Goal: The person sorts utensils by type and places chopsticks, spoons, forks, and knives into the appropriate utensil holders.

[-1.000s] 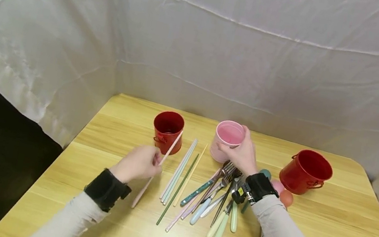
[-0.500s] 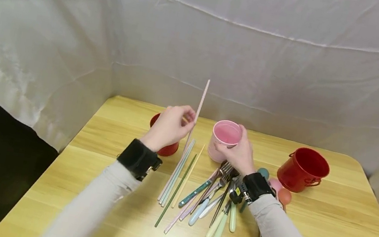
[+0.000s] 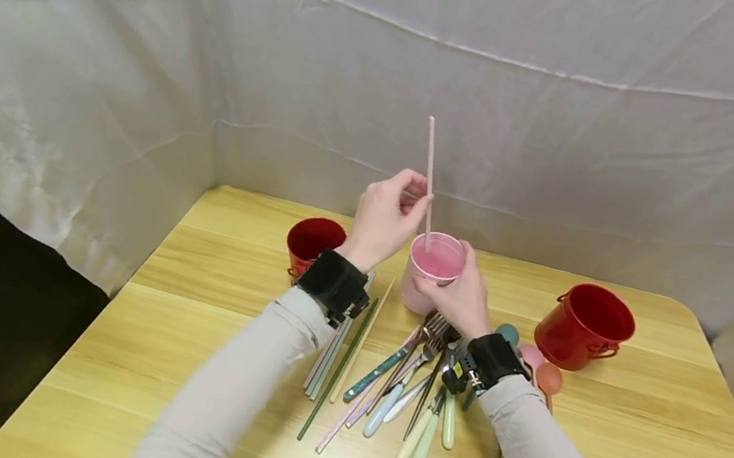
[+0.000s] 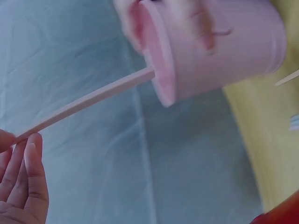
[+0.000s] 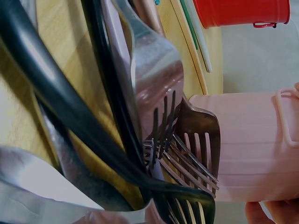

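Observation:
My left hand pinches a pink chopstick between thumb and fingertips. The stick stands nearly upright, its lower end inside the mouth of a pink bucket. In the left wrist view the chopstick slants past the rim of the bucket. My right hand grips that bucket at its right side, with fingers over the rim and thumb across the front. Just below the right hand lies a pile of forks and other cutlery, close against the bucket's base in the right wrist view.
A small red bucket stands left of the pink one, partly behind my left wrist. Another red bucket is at the right, near round-ended spoons. Several chopsticks lie in the middle, among them a green chopstick and a yellow chopstick.
My left hand has carried the pink chopstick right and up from beside the left red bucket, and its lower end has entered the pink bucket. The right hand stays on the bucket.

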Action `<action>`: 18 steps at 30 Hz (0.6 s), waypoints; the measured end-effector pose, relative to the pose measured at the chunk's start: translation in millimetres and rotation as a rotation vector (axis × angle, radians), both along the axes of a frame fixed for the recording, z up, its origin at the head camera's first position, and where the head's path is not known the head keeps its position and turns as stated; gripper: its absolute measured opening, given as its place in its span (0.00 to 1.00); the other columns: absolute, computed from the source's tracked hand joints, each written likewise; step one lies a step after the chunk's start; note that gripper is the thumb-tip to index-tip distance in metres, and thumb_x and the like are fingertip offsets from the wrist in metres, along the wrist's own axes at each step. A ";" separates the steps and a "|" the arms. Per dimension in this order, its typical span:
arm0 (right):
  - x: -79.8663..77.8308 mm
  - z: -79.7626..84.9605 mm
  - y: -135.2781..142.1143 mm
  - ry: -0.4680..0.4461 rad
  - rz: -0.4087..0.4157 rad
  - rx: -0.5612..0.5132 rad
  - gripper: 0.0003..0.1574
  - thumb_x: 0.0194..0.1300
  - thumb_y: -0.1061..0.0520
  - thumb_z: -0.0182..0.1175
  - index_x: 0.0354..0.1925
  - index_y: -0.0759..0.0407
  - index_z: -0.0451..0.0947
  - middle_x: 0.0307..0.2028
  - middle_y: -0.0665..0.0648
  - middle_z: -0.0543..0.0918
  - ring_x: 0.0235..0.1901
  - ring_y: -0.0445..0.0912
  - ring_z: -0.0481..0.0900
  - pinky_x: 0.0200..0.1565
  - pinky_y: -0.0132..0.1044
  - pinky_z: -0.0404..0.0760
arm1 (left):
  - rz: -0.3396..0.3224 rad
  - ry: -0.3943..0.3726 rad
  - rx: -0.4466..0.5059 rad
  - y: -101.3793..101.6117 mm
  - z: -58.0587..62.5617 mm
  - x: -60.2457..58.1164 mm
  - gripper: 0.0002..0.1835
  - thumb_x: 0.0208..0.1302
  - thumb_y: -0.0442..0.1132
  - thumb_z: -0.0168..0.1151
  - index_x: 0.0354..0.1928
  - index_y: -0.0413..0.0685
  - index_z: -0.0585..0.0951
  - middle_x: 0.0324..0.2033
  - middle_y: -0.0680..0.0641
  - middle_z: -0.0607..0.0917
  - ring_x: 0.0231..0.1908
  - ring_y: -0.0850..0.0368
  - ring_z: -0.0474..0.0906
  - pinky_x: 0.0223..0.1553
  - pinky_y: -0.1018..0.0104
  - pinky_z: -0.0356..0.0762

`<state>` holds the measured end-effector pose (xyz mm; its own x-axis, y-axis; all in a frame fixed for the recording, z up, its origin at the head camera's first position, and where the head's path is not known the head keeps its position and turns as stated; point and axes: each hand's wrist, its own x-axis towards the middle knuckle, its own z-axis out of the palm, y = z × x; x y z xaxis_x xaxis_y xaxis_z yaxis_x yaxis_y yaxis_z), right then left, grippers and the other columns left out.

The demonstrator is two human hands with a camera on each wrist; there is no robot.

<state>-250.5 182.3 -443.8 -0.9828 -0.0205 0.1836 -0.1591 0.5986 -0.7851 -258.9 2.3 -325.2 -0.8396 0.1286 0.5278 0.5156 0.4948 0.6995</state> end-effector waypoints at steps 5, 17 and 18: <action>-0.5 1.3 -2.4 -0.004 0.014 0.009 0.66 0.51 0.46 0.77 0.76 0.62 0.50 0.63 0.69 0.76 0.60 0.62 0.79 0.59 0.57 0.80 | -0.018 -0.084 -0.161 11.0 -19.2 -2.7 0.08 0.70 0.38 0.61 0.47 0.44 0.82 0.42 0.45 0.90 0.40 0.55 0.88 0.45 0.67 0.85; -1.7 0.4 -3.8 0.014 0.022 0.016 0.66 0.52 0.45 0.76 0.76 0.61 0.50 0.65 0.70 0.74 0.61 0.63 0.78 0.59 0.57 0.81 | 0.032 -0.061 -0.444 -0.3 -50.8 8.6 0.11 0.70 0.43 0.63 0.49 0.47 0.81 0.36 0.50 0.89 0.34 0.55 0.85 0.37 0.63 0.83; -1.8 0.5 -3.8 0.015 0.023 0.014 0.65 0.52 0.45 0.76 0.76 0.62 0.50 0.65 0.70 0.74 0.61 0.63 0.78 0.59 0.58 0.81 | 0.031 -0.057 -0.439 -3.6 -52.1 11.4 0.11 0.70 0.42 0.63 0.49 0.46 0.81 0.36 0.50 0.89 0.33 0.55 0.84 0.36 0.64 0.83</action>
